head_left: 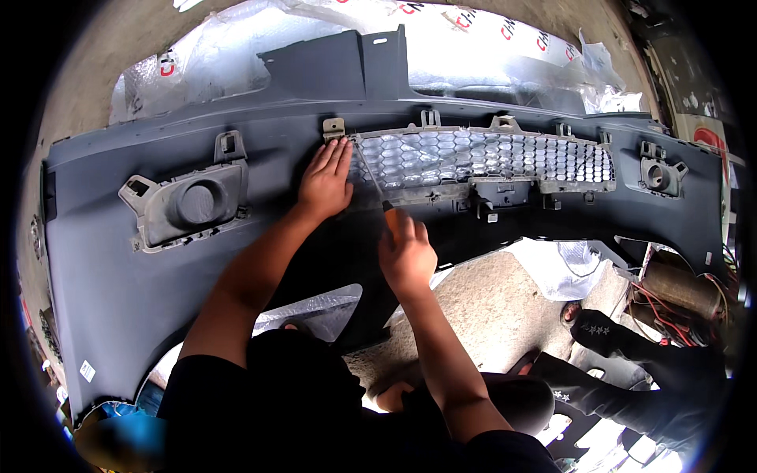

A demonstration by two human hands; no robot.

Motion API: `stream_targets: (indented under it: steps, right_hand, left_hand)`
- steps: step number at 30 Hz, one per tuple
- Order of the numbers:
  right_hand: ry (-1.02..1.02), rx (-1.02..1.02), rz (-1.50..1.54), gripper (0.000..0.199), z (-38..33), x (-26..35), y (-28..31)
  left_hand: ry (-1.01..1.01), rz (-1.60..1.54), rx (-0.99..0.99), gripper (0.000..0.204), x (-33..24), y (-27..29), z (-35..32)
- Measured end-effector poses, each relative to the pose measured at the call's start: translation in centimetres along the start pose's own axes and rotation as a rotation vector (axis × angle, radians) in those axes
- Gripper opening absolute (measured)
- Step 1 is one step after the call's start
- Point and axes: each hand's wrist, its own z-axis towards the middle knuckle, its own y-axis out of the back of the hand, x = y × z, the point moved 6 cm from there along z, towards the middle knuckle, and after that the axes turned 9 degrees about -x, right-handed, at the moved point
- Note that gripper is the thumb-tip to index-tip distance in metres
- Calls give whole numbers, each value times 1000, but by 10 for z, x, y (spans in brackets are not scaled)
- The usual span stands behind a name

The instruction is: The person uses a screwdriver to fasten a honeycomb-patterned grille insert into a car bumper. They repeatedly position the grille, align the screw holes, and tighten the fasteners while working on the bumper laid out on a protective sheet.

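Observation:
A large dark grey car bumper (87, 260) lies with its inner side facing up in front of me. Set into it is a honeycomb mesh grille (481, 158). My left hand (326, 181) rests on the bumper at the grille's left end, fingers stretched out, their tips just below a small metal bracket (334, 126). In my right hand (408, 256) is a screwdriver (389, 214) with an orange handle. Its thin shaft slants up and left toward the grille's upper left corner, close to my left fingertips. Exactly what the tip touches is too small to tell.
Fog light housings sit at the bumper's left (193, 206) and right (658, 175). Silvery wrapping sheet (505, 47) lies beyond the far edge. Another person's dark-clothed legs (623, 339) are at the right, near a brownish cylinder (680, 288) with red wires.

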Motion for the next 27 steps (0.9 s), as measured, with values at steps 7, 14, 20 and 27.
stream_targets:
  steps: [7,14,20,27]
  right_hand:
    - [349,-64,-267,38,12,-42,-5]
    - [469,-164,-405,39,2,-8,-3]
    - [382,-204,-252,33,2,-9,7]
    - [-472,232,485,30,6,-27,-3]
  left_hand:
    - [18,-27,-28,73,-5,6,7]
    - [-5,2,-32,71,-8,7,11]
    - [16,-7,-40,70,1,4,15]
    - [6,-8,-31,71,-7,6,21]
